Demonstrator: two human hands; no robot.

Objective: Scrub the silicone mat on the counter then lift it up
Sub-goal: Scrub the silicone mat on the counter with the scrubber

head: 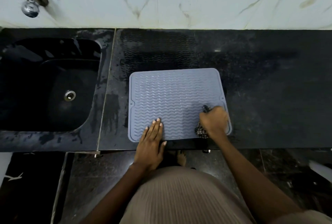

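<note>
**Mat pinned flat by one hand, cloth gripped on it by the other**

The black stone counter [260, 87] runs beyond and to both sides of the fingers, its surface wet, with a wavy damp print just past the far edge of the mat. A black sink [48, 87] is set into it well to the left of the left fingertips, a metal drain in its floor, and a chrome tap [27, 1] reaches over it from the pale marble backsplash [179, 10].

The grey silicone mat [172, 94] lies flat on the counter near its front edge, ribbed with wavy lines; both hands sit on its near half.

The left hand [150, 143] rests palm down on the near-left part of the mat, fingers [156, 125] straight and close together, pressing the surface and holding nothing.

The right hand [214, 121] is on the near-right corner, fingers curled into a fist round a dark checked cloth [202, 131]. Bunched cloth shows below the fist, and a small dark tuft pokes out beyond the knuckles, touching the mat.
</note>
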